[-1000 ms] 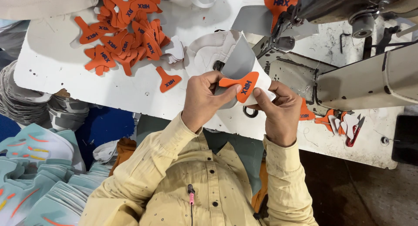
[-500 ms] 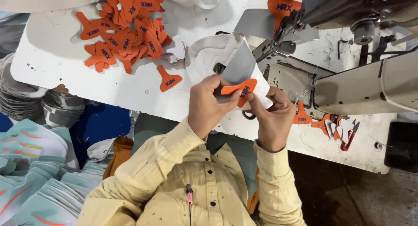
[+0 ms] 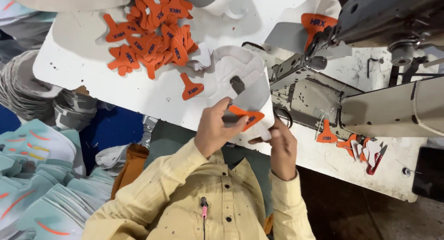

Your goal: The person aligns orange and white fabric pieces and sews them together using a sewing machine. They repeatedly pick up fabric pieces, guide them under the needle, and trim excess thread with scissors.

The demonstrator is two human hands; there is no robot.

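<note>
White worktop (image 3: 92, 78) w/ grey sewing machine (image 3: 370, 105) at the person's right, its head over another orange piece (image 3: 317, 24). Loose pile of orange tabs (image 3: 148, 41) on the far left of the worktop, one stray tab (image 3: 190, 88) apart from it; teal shoe-upper stacks (image 3: 41, 189) sit below the worktop edge.

Both hands meet at the near edge, just left of the machine bed. Left hand (image 3: 215, 129): fingers clamped on an orange tab (image 3: 247, 117) laid over a white/grey fabric panel (image 3: 247, 89). Right hand (image 3: 280, 145): fingers pinched together on the panel's lower corner, right by the tab's end.

Risks, as I judge it: tab looks only pinched, not fixed, so it could slide or skew on the panel if the grip loosens. Panel is floppy and part-hangs off the worktop edge, so it could fold or drop.

Tab: flat, bright orange, T-ish shape w/ narrow stem, dark print on it, thin and bendy-looking. Small red snips (image 3: 375, 159) lie near the machine base.
</note>
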